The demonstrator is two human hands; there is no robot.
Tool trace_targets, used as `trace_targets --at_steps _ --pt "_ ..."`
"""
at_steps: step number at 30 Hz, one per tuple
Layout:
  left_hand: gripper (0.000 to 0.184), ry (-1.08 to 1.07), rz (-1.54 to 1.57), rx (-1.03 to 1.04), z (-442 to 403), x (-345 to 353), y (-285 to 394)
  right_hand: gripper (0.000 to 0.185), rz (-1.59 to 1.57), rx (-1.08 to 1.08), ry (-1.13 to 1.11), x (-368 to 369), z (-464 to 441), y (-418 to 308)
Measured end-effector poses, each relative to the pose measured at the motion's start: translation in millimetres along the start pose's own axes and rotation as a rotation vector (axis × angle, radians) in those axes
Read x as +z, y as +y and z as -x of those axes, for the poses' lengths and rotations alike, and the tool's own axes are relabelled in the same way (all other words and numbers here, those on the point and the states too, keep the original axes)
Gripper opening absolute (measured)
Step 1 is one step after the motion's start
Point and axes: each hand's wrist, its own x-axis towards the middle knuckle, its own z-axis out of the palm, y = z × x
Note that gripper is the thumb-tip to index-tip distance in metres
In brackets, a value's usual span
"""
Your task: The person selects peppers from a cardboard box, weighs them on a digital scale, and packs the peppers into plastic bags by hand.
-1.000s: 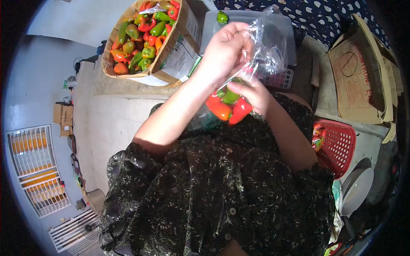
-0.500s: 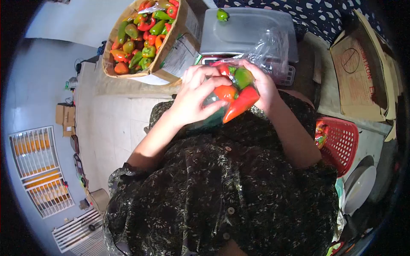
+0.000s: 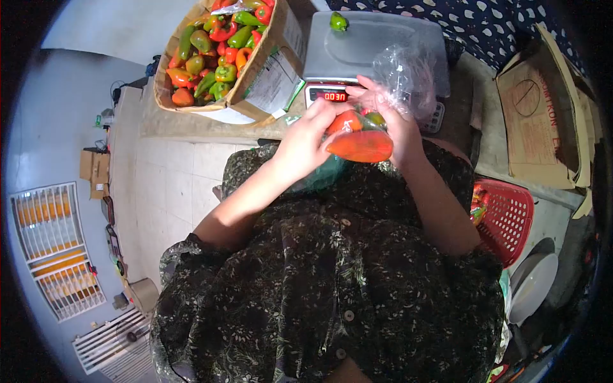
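Note:
Between my two hands is a clear plastic bag of peppers (image 3: pixel 361 147), with a long red one along its near side and a bit of green behind. My left hand (image 3: pixel 305 142) grips the bag from the left, fingers curled against it. On the other side my right hand (image 3: pixel 402 133) holds it, thumb and fingers around the far edge. Just beyond them stands a digital scale (image 3: pixel 324 89) with red lit digits and a grey pan. One green pepper (image 3: pixel 338 22) lies on that pan, along with crumpled clear plastic bags (image 3: pixel 403 73).
A cardboard box (image 3: pixel 271 83) full of red and green peppers stands at the far left. To the right are a red perforated basket (image 3: pixel 511 220) with bagged peppers, a flattened open carton (image 3: pixel 539 121) and a white basin (image 3: pixel 535 290).
The bag has turned in my hands, so the long red pepper now lies nearly level across the front. The scale's lit display has come into view between my hands.

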Motion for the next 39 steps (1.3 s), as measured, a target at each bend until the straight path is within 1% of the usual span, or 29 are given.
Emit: trace_targets --at_steps 1,2,5,6,9,10,12,13,14,15,17,20,22,23,24,27,28,31,34,35,38,39 --pt "0.036 -0.018 0.069 -0.032 1.2 3.1 -2.3 0.039 0.041 -0.019 -0.017 -3.4 0.6 1.6" --pt "0.036 0.041 0.161 0.056 -1.1 7.2 -11.2 0.044 0.191 -0.038 -0.082 -1.1 3.1 -1.8" --pt "0.033 -0.088 0.407 -0.285 -1.2 0.3 -26.8 0.043 0.176 -0.025 -0.101 3.7 4.3 -0.8" --pt "0.029 -0.015 0.538 -0.281 -2.2 0.4 -27.5 0.043 0.191 -0.019 -0.116 0.2 1.1 1.3" --pt "0.03 -0.136 0.473 -0.346 -2.4 -10.0 -22.8 0.043 0.16 0.03 -0.042 -4.5 -2.1 6.8" --pt "0.026 -0.088 0.395 -0.281 -0.1 -10.2 -14.3 0.044 -0.002 0.145 -0.031 -6.2 -3.1 6.5" --pt "0.023 -0.018 0.183 -0.065 4.1 -6.7 -12.3 0.044 -0.332 0.371 -0.002 -8.6 -2.4 5.7" --pt "0.021 0.018 0.077 0.044 5.0 -4.7 -12.1 0.043 -0.249 0.314 0.027 -7.5 -1.9 6.6" --pt "0.014 0.047 0.071 0.097 4.5 -2.3 -11.5 0.043 -0.163 0.257 0.054 -5.0 -2.8 8.1" --pt "0.013 0.027 0.063 0.073 4.1 -1.3 -14.1 0.043 -0.076 0.201 0.078 -3.8 -3.5 9.4" --pt "0.01 -0.011 0.046 0.022 3.0 0.5 -22.3 0.044 -0.002 0.103 0.121 -4.6 -5.1 14.6" --pt "0.015 -0.076 0.24 -0.266 -0.2 10.4 -23.1 0.045 0.113 -0.029 0.216 1.3 -3.2 7.8" --pt "0.017 -0.042 0.322 -0.293 0.3 21.7 -21.3 0.046 0.166 -0.08 0.296 8.8 -2.3 1.3" --pt "0.018 -0.026 0.364 -0.307 1.4 26.6 -22.4 0.046 0.157 -0.063 0.282 10.0 -1.7 0.1" --pt "0.012 0.002 0.595 -0.353 1.8 31.7 -29.6 0.047 0.149 -0.046 0.27 10.2 -0.8 -1.0" --pt "0.007 0.197 1.065 -0.398 -1.0 34.6 -41.2 0.048 0.073 -0.054 0.288 3.1 -1.6 -0.4" --pt "0.006 0.208 1.187 -0.376 -1.4 31.4 -49.9 0.048 0.04 -0.065 0.299 0.7 -3.4 0.3" --pt "0.006 0.271 1.327 -0.416 -4.8 28.7 -41.4 0.048 -0.3 0.027 0.337 -1.6 -8.3 0.8" --pt "0.012 0.211 1.313 -0.489 -6.8 25.7 -38.1 0.046 -0.264 0.008 0.243 -8.8 -9.2 4.1" --pt "0.014 0.192 1.312 -0.514 -7.6 25.4 -38.6 0.045 -0.243 0.018 0.291 -8.3 -8.7 3.7" --pt "0.015 0.275 1.132 -0.216 -10.5 32.3 -42.8 0.042 -0.167 0.025 0.406 -7.1 -7.5 5.2" --pt "0.015 0.279 1.075 -0.198 -10.6 31.6 -44.4 0.04 -0.134 0.012 0.427 -9.7 -7.9 9.1"
